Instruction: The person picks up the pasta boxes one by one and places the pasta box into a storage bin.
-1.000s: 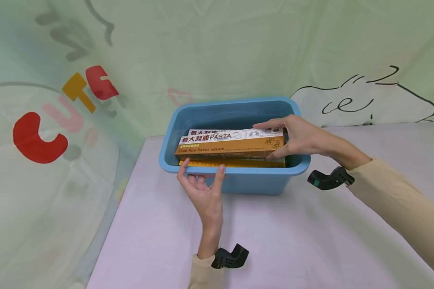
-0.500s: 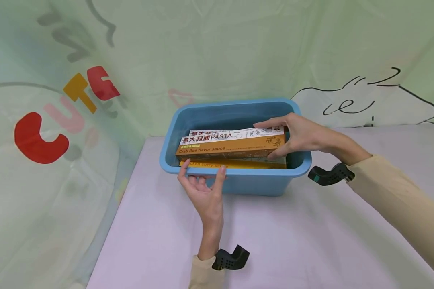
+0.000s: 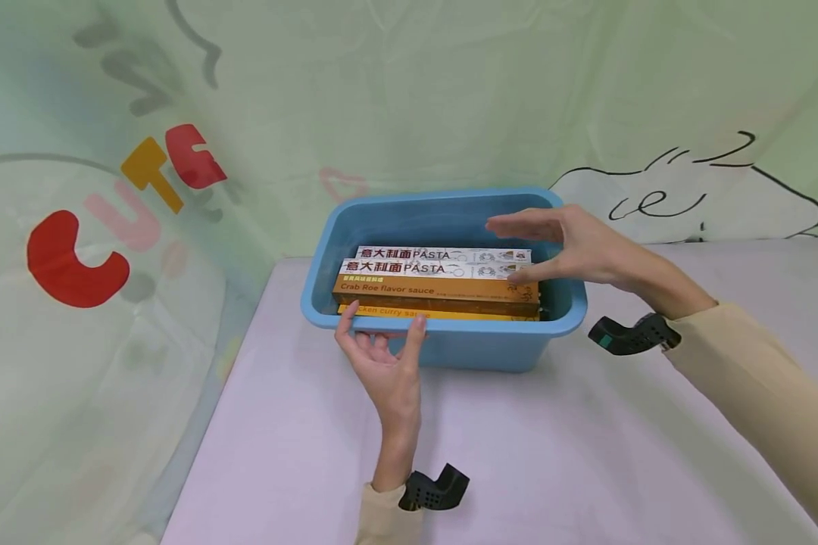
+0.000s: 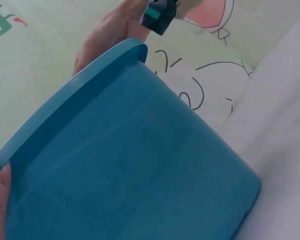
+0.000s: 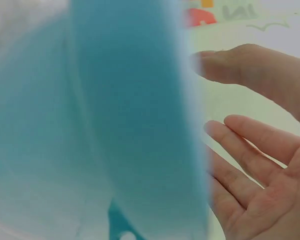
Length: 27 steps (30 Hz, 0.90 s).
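Observation:
A blue plastic tub (image 3: 477, 348) stands on the table. My left hand (image 3: 385, 371) grips its near rim, with fingertips over the edge; the left wrist view shows the tub's outer wall (image 4: 130, 150). Inside the tub lies a brown and white pasta box (image 3: 436, 291) marked "Crab Roe flavor sauce". Behind it is a second pasta box (image 3: 423, 253), and a yellow box (image 3: 450, 313) shows at the front, mostly hidden. Over the right end of the boxes, my right hand (image 3: 579, 242) is spread with thumb and fingers apart. The right wrist view shows this hand (image 5: 270, 170) holding nothing.
A pale cloth covers the table (image 3: 504, 454). Behind the tub hangs a green printed curtain (image 3: 436, 98), and another printed sheet (image 3: 88, 378) runs along the left. Dark wrist cameras sit on both forearms.
The right hand has let go of the crab roe pasta box and risen slightly off it. The box's right end has dropped, so it lies level. The left hand has stayed on the rim.

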Each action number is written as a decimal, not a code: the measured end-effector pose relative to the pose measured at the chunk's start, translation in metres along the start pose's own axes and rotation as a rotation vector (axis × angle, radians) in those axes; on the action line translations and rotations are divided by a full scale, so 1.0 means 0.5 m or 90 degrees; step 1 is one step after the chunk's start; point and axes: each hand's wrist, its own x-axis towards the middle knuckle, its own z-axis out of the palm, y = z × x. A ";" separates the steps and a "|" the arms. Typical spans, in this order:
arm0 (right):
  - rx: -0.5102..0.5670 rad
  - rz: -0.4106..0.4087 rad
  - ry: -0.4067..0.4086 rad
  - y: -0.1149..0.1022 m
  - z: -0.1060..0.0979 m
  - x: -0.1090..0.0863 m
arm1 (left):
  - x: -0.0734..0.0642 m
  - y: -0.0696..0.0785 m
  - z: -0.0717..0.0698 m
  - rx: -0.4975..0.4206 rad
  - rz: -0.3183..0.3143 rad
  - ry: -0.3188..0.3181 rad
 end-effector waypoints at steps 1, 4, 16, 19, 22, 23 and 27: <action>0.006 -0.005 0.004 -0.002 -0.001 -0.005 | 0.000 -0.001 0.000 0.002 0.002 0.001; 0.024 -0.018 0.019 -0.007 -0.003 -0.025 | 0.000 -0.002 0.000 0.003 0.003 0.005; -0.043 -0.061 0.183 -0.021 0.001 -0.127 | 0.005 0.016 -0.009 0.020 -0.061 -0.037; -0.093 -0.104 0.261 -0.018 0.005 -0.148 | 0.003 0.032 -0.025 0.062 -0.109 -0.071; -0.148 -0.160 0.331 -0.015 0.008 -0.162 | -0.005 0.063 -0.039 0.176 -0.171 -0.142; -0.163 -0.174 0.346 -0.014 0.008 -0.166 | -0.008 0.076 -0.042 0.228 -0.188 -0.172; -0.217 -0.215 0.397 -0.004 0.012 -0.184 | -0.013 0.129 -0.051 0.419 -0.171 -0.279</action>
